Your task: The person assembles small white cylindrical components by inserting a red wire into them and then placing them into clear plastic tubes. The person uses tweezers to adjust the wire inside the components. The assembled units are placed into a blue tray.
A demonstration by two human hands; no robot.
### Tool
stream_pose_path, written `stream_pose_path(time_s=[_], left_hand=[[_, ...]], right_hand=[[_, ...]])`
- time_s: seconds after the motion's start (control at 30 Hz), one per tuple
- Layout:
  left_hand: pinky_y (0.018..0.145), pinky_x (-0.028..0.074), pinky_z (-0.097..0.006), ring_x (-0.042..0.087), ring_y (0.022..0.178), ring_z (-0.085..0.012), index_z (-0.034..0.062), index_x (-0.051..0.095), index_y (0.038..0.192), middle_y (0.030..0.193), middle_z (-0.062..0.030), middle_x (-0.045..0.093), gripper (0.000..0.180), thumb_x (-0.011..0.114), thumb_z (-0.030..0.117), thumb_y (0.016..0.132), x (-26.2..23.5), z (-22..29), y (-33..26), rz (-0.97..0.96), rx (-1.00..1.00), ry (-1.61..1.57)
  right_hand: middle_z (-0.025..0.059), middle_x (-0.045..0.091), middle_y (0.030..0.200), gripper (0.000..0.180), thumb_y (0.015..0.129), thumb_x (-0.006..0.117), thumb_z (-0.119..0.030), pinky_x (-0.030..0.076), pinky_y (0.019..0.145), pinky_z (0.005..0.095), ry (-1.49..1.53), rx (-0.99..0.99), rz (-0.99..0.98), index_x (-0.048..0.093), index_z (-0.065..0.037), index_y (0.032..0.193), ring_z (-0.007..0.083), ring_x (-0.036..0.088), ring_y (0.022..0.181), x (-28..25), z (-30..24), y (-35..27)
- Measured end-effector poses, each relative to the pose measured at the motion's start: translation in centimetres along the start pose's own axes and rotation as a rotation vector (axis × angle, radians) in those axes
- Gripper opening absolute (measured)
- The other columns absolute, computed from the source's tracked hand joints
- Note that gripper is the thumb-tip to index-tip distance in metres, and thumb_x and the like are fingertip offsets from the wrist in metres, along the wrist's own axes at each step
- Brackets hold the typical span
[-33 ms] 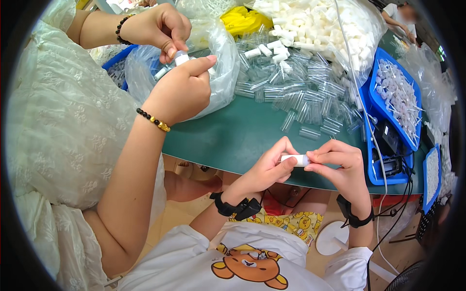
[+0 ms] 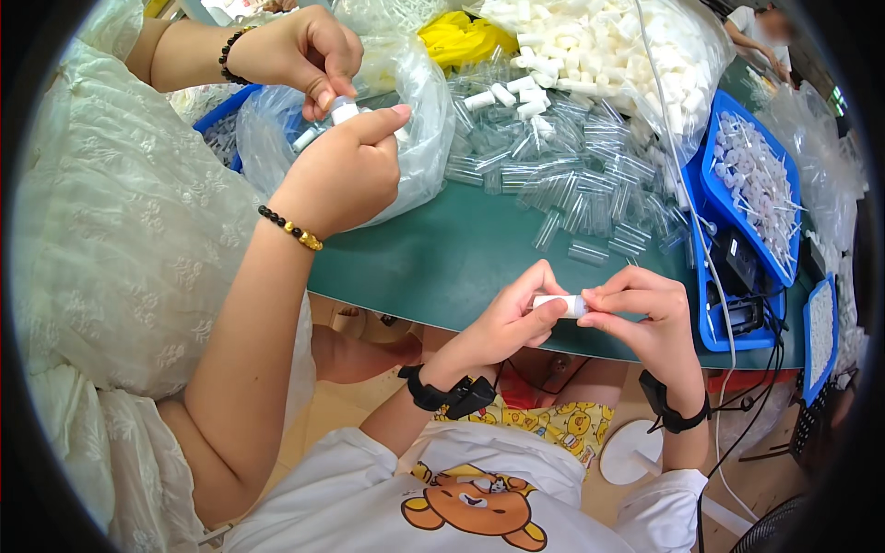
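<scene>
Over the front edge of the green table (image 2: 433, 267), my two hands hold a small clear tube with a white cylinder inside (image 2: 556, 306). It lies nearly level, with a translucent cap at its right end. The fingers of my left hand (image 2: 512, 321) are closed round the tube's left part. My right hand (image 2: 648, 309) pinches the capped end between thumb and fingertips. Just beyond, loose clear tubes (image 2: 576, 207) are heaped on the table, the nearest a short way from my fingers. Several white cylinders (image 2: 527, 97) rest on that heap.
At the left, a co-worker's hands (image 2: 346, 166) hold a similar tube over a clear plastic bag (image 2: 415, 175). Far back lie a bag of white cylinders (image 2: 627, 64) and a yellow bag (image 2: 466, 41). A blue tray of white-stemmed caps (image 2: 751, 175) stands right, beside a hanging white cable (image 2: 687, 194).
</scene>
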State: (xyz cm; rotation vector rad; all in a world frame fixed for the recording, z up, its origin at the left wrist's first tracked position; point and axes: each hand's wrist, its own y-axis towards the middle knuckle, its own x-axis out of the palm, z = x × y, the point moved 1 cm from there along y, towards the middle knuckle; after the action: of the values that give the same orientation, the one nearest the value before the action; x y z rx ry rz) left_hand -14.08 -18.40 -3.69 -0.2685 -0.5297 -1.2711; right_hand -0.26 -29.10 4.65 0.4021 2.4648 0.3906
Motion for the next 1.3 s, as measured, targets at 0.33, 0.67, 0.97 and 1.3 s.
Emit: stream_pose_path(time_s=[0.33, 0.67, 0.97, 1.3], left_hand=[[0.041, 0.022, -0.018, 0.03, 0.048, -0.0003, 0.0074, 0.037, 0.084, 0.06, 0.005, 0.036, 0.02, 0.049, 0.022, 0.092, -0.1, 0.2, 0.1, 0.019, -0.094, 0.113], [0.039, 0.021, -0.019, 0.028, 0.045, -0.0005, 0.0072, 0.035, 0.085, 0.062, 0.0032, 0.038, 0.015, 0.047, 0.014, 0.092, 0.0, 0.7, 0.5, 0.039, -0.166, 0.157], [0.041, 0.025, -0.019, 0.034, 0.049, -0.0005, 0.0072, 0.038, 0.082, 0.059, 0.0037, 0.041, 0.019, 0.049, 0.02, 0.091, -0.1, 0.9, 0.7, 0.074, -0.188, 0.272], [0.039, 0.018, -0.019, 0.024, 0.045, -0.0003, 0.0086, 0.034, 0.084, 0.057, 0.0054, 0.031, 0.015, 0.045, 0.015, 0.093, 0.3, 0.9, 1.0, 0.097, -0.2, 0.237]], right_hand=[[0.0079, 0.061, 0.073, 0.018, 0.064, 0.073, -0.001, 0.046, 0.056, 0.0233, 0.08, 0.108, -0.014, 0.068, 0.001, 0.081, 0.0146, 0.059, 0.065, 0.5, 1.2, -0.9], [0.0081, 0.059, 0.071, 0.012, 0.066, 0.072, 0.0, 0.047, 0.057, 0.024, 0.126, 0.095, 0.003, 0.066, 0.003, 0.076, 0.015, 0.059, 0.065, 1.0, 2.2, -0.8], [0.0073, 0.058, 0.07, 0.011, 0.066, 0.072, -0.001, 0.047, 0.056, 0.0247, 0.108, 0.09, -0.041, 0.066, 0.003, 0.075, 0.016, 0.059, 0.063, 0.9, 2.8, -0.6], [0.0077, 0.059, 0.071, 0.012, 0.067, 0.071, -0.001, 0.046, 0.055, 0.0246, 0.084, 0.043, -0.013, 0.066, 0.003, 0.077, 0.0162, 0.059, 0.064, 0.8, 3.2, -0.5]])
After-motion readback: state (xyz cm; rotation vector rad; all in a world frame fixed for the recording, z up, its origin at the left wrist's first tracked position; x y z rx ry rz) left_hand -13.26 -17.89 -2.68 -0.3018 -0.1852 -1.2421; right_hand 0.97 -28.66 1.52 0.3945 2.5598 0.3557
